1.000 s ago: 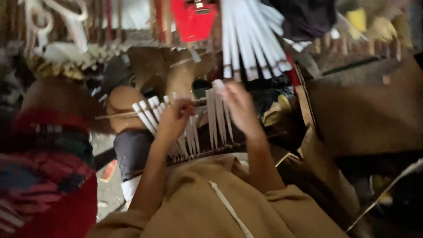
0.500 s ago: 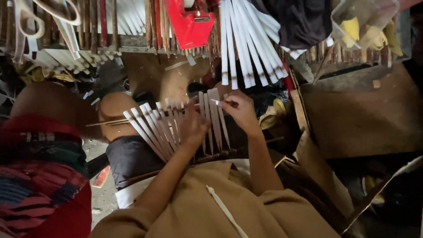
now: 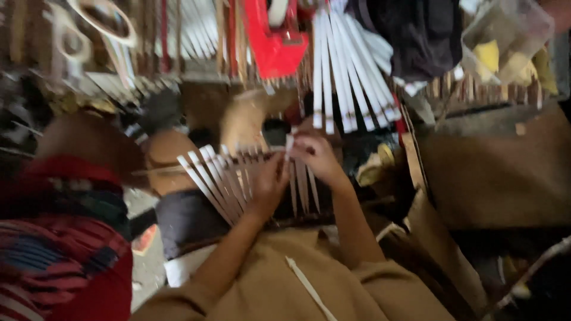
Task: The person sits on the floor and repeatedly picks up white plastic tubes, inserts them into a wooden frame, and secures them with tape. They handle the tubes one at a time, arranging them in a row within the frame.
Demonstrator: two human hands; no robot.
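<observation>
While left hand [image 3: 269,184] presses fanned white strips [image 3: 220,178], right hand [image 3: 318,157] fingers pinch one strip [image 3: 289,145] upright

Both forearms reach forward, left hand [image 3: 269,185] and right hand [image 3: 316,157] close together, fingers curled.

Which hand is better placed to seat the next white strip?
Likely the right hand: it pinches an upright flat white strip at the fan's top, while the left hand lies across the fanned white strips.
</observation>
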